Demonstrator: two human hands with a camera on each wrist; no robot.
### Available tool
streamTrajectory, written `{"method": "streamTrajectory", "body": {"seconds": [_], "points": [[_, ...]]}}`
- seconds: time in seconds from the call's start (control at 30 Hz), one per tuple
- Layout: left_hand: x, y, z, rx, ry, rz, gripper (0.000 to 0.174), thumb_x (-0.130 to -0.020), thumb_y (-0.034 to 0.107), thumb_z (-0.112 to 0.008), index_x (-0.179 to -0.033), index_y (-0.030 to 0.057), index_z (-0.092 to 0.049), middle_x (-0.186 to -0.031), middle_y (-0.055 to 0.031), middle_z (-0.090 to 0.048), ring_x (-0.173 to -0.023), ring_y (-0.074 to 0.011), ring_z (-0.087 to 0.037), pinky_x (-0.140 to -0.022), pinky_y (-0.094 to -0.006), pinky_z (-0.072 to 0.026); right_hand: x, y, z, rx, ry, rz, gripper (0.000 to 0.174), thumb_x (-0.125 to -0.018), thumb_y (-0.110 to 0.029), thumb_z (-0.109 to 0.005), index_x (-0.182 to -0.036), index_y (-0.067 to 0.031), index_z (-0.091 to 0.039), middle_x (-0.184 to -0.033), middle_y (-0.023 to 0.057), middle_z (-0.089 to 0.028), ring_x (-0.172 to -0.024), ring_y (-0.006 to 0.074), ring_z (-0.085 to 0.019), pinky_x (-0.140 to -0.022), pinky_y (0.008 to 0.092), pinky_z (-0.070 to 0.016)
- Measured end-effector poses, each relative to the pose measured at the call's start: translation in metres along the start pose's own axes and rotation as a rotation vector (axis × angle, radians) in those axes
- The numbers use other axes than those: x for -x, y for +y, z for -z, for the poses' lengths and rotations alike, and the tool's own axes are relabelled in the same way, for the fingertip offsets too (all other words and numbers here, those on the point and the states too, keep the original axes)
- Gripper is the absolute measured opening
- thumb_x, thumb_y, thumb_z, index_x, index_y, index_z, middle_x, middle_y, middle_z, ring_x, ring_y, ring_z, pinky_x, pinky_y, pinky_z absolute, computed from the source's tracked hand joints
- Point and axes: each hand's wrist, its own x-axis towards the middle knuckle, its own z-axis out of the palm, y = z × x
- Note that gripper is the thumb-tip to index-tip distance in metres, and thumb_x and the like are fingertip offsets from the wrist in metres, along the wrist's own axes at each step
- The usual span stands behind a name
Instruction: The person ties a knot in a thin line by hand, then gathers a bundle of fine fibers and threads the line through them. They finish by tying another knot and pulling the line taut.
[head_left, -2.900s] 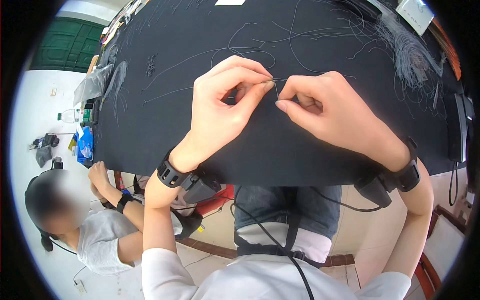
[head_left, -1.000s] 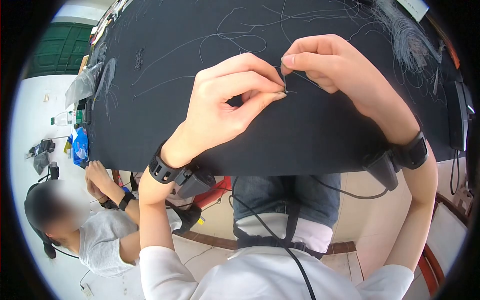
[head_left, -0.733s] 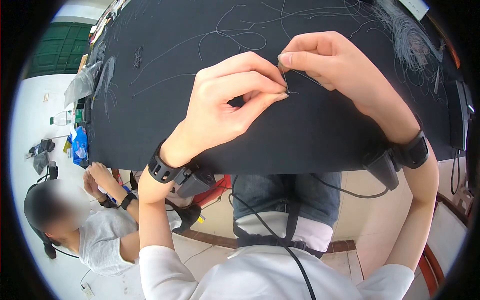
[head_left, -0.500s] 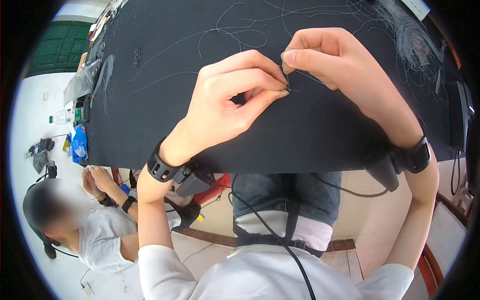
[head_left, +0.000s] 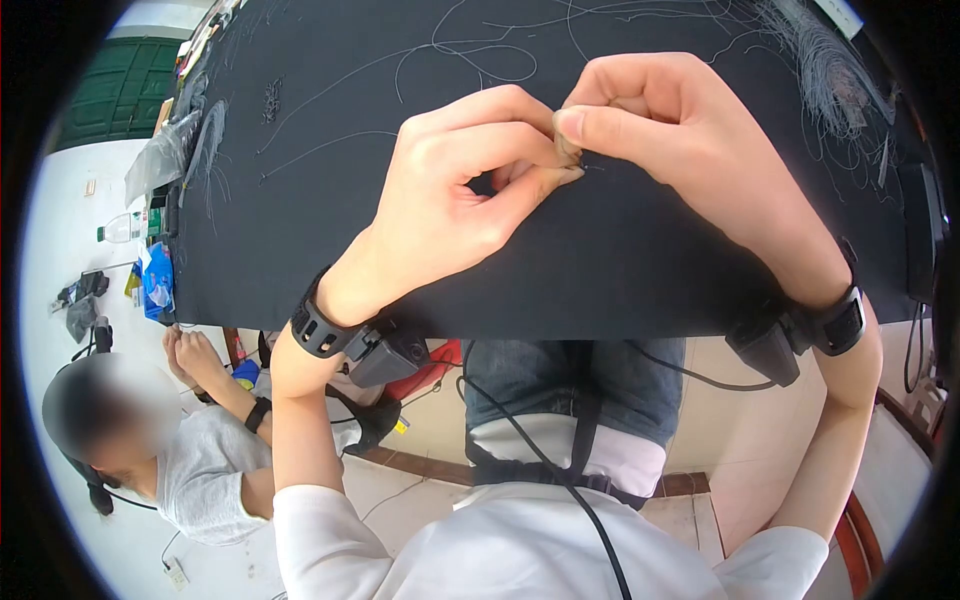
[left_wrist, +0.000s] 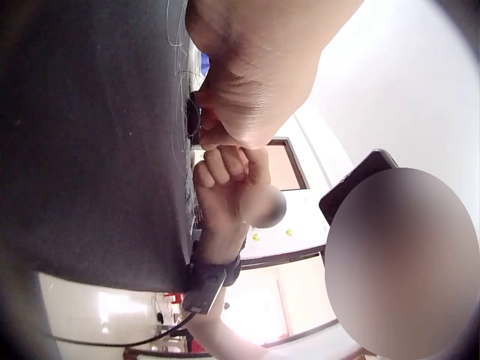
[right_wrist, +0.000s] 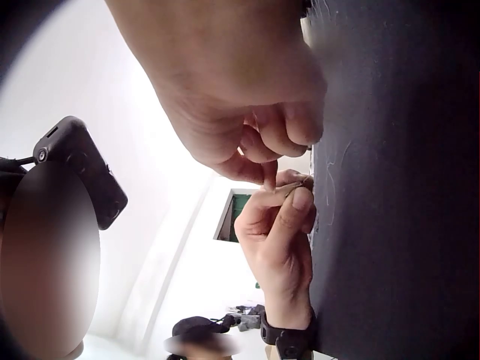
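In the head view my left hand [head_left: 450, 190] pinches a thin dark strand [head_left: 593, 168] between thumb and forefinger, and a short end of it sticks out past the fingertips. My right hand [head_left: 690, 150] is pinched just above, thumb against forefinger, its tips touching or nearly touching the left fingertips. The bit of strand between the two hands is hidden by the fingers. From the right wrist view, the left hand [right_wrist: 277, 240] shows thumb and forefinger pressed together on the strand, beside the right hand [right_wrist: 240, 112] with its other fingers curled.
Loose grey strands [head_left: 330, 147] lie on the black table [head_left: 400, 310], with a thick bundle [head_left: 835, 85] at the back right and a smaller one [head_left: 208, 145] at the left. A small dark cluster [head_left: 271, 100] lies nearby. Another person [head_left: 205, 470] sits at the left.
My right hand has come down and left from above, closing the small gap to the left fingertips. Earlier a length of strand showed between the hands. The left hand has risen slightly.
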Motion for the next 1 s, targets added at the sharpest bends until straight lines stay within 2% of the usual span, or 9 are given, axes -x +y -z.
{"method": "streamTrajectory", "body": {"seconds": [0.2, 0.3, 0.4, 0.5, 0.6, 0.7, 0.8, 0.9, 1.0], "points": [[0.002, -0.002, -0.002, 0.032, -0.010, -0.012, 0.008, -0.069, -0.002, -0.068, -0.075, 0.0010, -0.065, -0.081, -0.0080, -0.063, -0.071, -0.0161, -0.061, -0.062, -0.0239, -0.0477, -0.001, -0.003, 0.005, 0.025, 0.043, -0.122, 0.020, -0.085, -0.023, -0.055, -0.077, -0.0048, -0.060, -0.059, -0.0062, -0.047, -0.052, -0.0008, -0.036, -0.046, 0.0173, -0.0238], [0.002, -0.002, -0.002, 0.042, -0.002, -0.024, 0.009, -0.069, -0.002, -0.067, -0.077, 0.0012, -0.066, -0.083, -0.0084, -0.064, -0.071, -0.0161, -0.061, -0.062, -0.0238, -0.0474, -0.002, 0.001, 0.006, 0.049, 0.079, -0.140, 0.021, -0.085, -0.023, -0.055, -0.078, -0.0049, -0.060, -0.059, -0.0067, -0.047, -0.052, -0.0009, -0.035, -0.045, 0.0172, -0.0230], [0.002, -0.002, -0.001, 0.031, 0.018, -0.038, 0.010, -0.069, -0.004, -0.067, -0.078, 0.0009, -0.066, -0.083, -0.0087, -0.064, -0.072, -0.0159, -0.061, -0.062, -0.0234, -0.0472, -0.003, 0.003, 0.007, 0.051, 0.082, -0.152, 0.020, -0.085, -0.021, -0.055, -0.080, -0.0027, -0.061, -0.062, -0.0051, -0.051, -0.055, -0.0003, -0.041, -0.048, 0.0168, -0.0291], [0.002, -0.001, -0.001, 0.052, 0.038, -0.051, 0.012, -0.068, -0.005, -0.067, -0.079, 0.0003, -0.065, -0.084, -0.0096, -0.064, -0.072, -0.0157, -0.061, -0.062, -0.0233, -0.0470, -0.006, 0.021, 0.002, 0.053, 0.107, 0.015, 0.018, -0.086, -0.017, -0.055, -0.083, -0.0001, -0.061, -0.066, -0.0026, -0.055, -0.061, 0.0013, -0.048, -0.055, 0.0172, -0.0362], [0.002, -0.002, 0.000, 0.052, 0.048, -0.066, 0.013, -0.068, -0.006, -0.067, -0.079, -0.0004, -0.065, -0.084, -0.0102, -0.064, -0.072, -0.0155, -0.060, -0.062, -0.0233, -0.0470, -0.005, 0.015, 0.003, 0.053, 0.068, -0.047, 0.017, -0.086, -0.014, -0.055, -0.084, 0.0017, -0.061, -0.070, -0.0006, -0.058, -0.066, 0.0028, -0.052, -0.061, 0.0182, -0.0399], [0.002, -0.002, 0.001, 0.046, 0.055, -0.080, 0.013, -0.068, -0.007, -0.067, -0.080, -0.0008, -0.065, -0.084, -0.0109, -0.064, -0.072, -0.0159, -0.060, -0.062, -0.0236, -0.0471, -0.005, 0.012, 0.004, 0.109, 0.057, -0.066, 0.018, -0.086, -0.015, -0.055, -0.084, 0.0017, -0.061, -0.068, -0.0003, -0.058, -0.064, 0.0026, -0.051, -0.059, 0.0178, -0.0386], [0.002, -0.002, 0.001, 0.039, 0.075, -0.092, 0.014, -0.068, -0.008, -0.066, -0.081, -0.0017, -0.065, -0.085, -0.0115, -0.063, -0.073, -0.0158, -0.060, -0.063, -0.0233, -0.0473, -0.004, 0.018, 0.000, 0.222, 0.100, 0.004, 0.018, -0.085, -0.015, -0.056, -0.082, 0.0021, -0.060, -0.062, -0.0009, -0.053, -0.058, 0.0028, -0.046, -0.054, 0.0187, -0.0349], [0.003, -0.002, 0.002, 0.028, 0.116, -0.060, 0.014, -0.070, -0.009, -0.065, -0.082, -0.0027, -0.065, -0.087, -0.0123, -0.063, -0.075, -0.0158, -0.060, -0.064, -0.0228, -0.0473, -0.004, 0.015, -0.001, 0.257, 0.058, 0.001, 0.025, -0.079, -0.019, -0.056, -0.079, 0.0050, -0.063, -0.056, 0.0118, -0.055, -0.049, 0.0147, -0.047, -0.048, 0.0290, -0.0378], [0.003, -0.002, 0.003, 0.014, 0.142, -0.003, 0.014, -0.071, -0.010, -0.064, -0.083, -0.0035, -0.065, -0.088, -0.0125, -0.062, -0.076, -0.0158, -0.060, -0.065, -0.0225, -0.0474, -0.003, 0.011, -0.003, 0.294, 0.011, -0.015, 0.024, -0.079, -0.017, -0.056, -0.076, 0.0053, -0.062, -0.052, 0.0129, -0.051, -0.046, 0.0155, -0.046, -0.047, 0.0298, -0.0364]]}}
